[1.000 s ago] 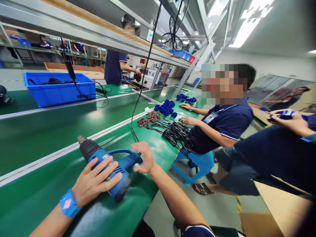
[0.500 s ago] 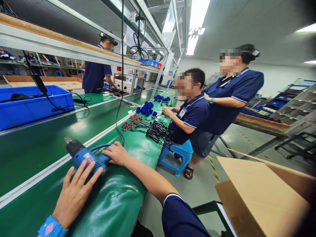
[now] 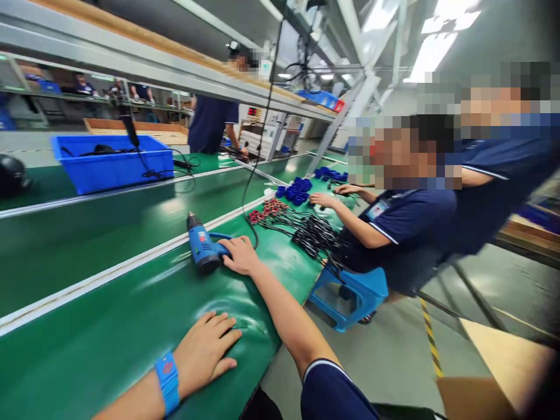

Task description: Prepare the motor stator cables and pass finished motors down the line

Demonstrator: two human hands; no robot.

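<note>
On the green bench mat (image 3: 131, 326) lies a blue heat gun (image 3: 202, 248), its metal nozzle pointing toward the far side. My right hand (image 3: 240, 255) is closed around the heat gun's handle, and its fingertips are partly hidden there. Nearer to me, my left hand (image 3: 207, 347) rests palm down on the mat with fingers stretched, apart from the gun. A blue wristband (image 3: 167, 382) circles the left wrist. Beyond the right hand, a black cord (image 3: 249, 192) hangs down from above to the bench.
Black cables (image 3: 312, 233) with red ends are bundled along the bench, near blue round parts (image 3: 297, 191). A co-worker (image 3: 402, 216) sits there by a blue stool (image 3: 350, 297). A blue bin (image 3: 114, 172) stands at the back left. A cardboard box (image 3: 476, 396) is lower right.
My left hand has left the heat gun's side and come down flat on the mat. The gun's nozzle has swung rightward, the right hand still on its handle. The view has shifted left.
</note>
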